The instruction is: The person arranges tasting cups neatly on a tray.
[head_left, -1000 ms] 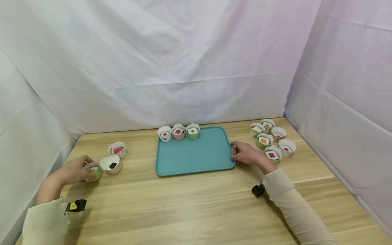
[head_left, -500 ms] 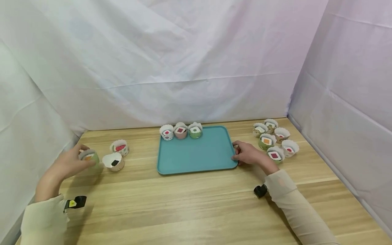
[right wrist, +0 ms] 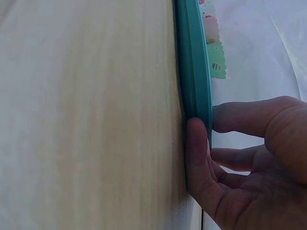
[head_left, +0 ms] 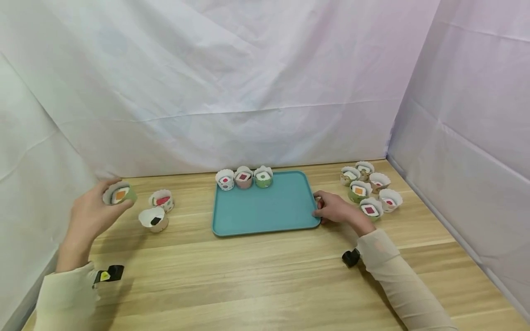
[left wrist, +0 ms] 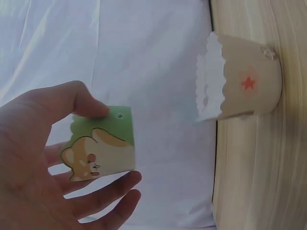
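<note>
In the head view my left hand (head_left: 89, 211) holds a green paper baking cup (head_left: 130, 195) above the table at the far left. Inside this cup lies a white piece with an orange square on top. Thumb and fingers span its wall in the left wrist view, where an animal drawing shows on the cup (left wrist: 108, 151). My right hand (head_left: 337, 208) grips the right edge of a teal tray (head_left: 265, 211), near its front corner. In the right wrist view, the thumb (right wrist: 196, 141) lies against the tray's side and other fingers touch beyond the rim.
Three filled baking cups, white (head_left: 226, 183), pink (head_left: 244, 182) and green (head_left: 263, 181), line the tray's back left edge. Two cups, one patterned (head_left: 167, 204) and one cream (head_left: 160, 225), stand left of the tray. Several cups, including a green one (head_left: 356, 197), cluster at right.
My left hand has lifted the green baking cup off the table and raised it, away from the two cups beside it. The right hand stays at the tray's edge.
</note>
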A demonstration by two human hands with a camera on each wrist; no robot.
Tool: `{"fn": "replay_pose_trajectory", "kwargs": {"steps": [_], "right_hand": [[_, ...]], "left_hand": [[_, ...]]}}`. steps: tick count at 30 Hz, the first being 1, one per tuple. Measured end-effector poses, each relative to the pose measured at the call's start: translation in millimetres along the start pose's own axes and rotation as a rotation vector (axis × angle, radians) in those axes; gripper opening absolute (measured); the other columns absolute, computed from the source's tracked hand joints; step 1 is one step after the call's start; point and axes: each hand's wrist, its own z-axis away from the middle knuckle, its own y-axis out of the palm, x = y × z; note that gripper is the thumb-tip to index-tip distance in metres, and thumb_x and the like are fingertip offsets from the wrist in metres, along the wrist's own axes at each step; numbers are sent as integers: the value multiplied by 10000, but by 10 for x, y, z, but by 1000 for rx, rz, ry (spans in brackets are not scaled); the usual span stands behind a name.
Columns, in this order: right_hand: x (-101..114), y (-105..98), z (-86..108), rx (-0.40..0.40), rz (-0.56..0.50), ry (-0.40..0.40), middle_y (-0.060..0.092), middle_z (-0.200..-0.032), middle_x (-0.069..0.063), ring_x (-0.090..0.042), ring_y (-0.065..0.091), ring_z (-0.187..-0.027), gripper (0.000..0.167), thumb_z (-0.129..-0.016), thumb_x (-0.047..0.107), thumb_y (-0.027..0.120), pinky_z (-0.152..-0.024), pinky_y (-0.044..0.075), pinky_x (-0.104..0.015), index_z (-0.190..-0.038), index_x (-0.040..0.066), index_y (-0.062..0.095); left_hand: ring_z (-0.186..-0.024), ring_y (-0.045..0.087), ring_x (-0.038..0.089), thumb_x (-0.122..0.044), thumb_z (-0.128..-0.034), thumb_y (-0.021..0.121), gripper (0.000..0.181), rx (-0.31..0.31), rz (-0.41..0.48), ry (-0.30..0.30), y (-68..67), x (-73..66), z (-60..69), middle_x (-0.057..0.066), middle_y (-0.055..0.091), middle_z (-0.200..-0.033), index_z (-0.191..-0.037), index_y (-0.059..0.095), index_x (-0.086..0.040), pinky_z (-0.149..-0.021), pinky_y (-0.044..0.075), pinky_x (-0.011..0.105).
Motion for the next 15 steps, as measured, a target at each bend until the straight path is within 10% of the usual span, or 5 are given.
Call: {"fn": "replay_pose_trajectory", "kwargs": {"steps": [10, 15], "right_hand": [[14, -19, -7, -5, 0, 7, 579, -960, -128, -182, 617, -707, 662, -980, 116, 678, -649, 596, -300, -1526, -77, 356], [12, -6, -8, 4, 4, 6, 582, -958, -125, -179, 619, -697, 673, -978, 121, 679, -644, 594, -293, -1529, -82, 348]], "left_hand": [[-770, 517, 365, -345, -961, 694, 699, -54, 100, 47, 70, -189, 6, 387, 460, -1488, -1552, 436, -75, -610, 411, 405], [-500, 238, 138, -332, -963, 690, 687, -64, 115, 63, 78, -260, 38, 383, 461, -1486, -1559, 431, -108, -453, 281, 313]]}}
